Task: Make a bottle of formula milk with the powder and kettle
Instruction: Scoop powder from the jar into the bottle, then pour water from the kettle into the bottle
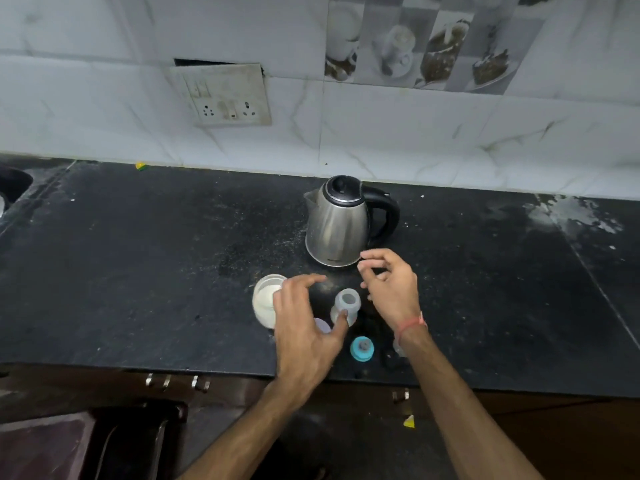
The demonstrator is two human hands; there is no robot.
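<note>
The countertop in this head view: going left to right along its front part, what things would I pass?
Powder jar → left hand → baby bottle → teal bottle cap → right hand.

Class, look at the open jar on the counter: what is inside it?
The jar holds white powder, seen through its open mouth and clear wall. The left hand covers its right side, so that part cannot be seen.

A black stone counter (138, 271), dusty and stained pale at its far right, runs below a white marble-look tiled wall (415, 133); above the counter hangs a grimy switch-and-socket plate (225, 98), right of it picture tiles (426, 46), beneath it dark wooden cabinets (519, 427)
</note>
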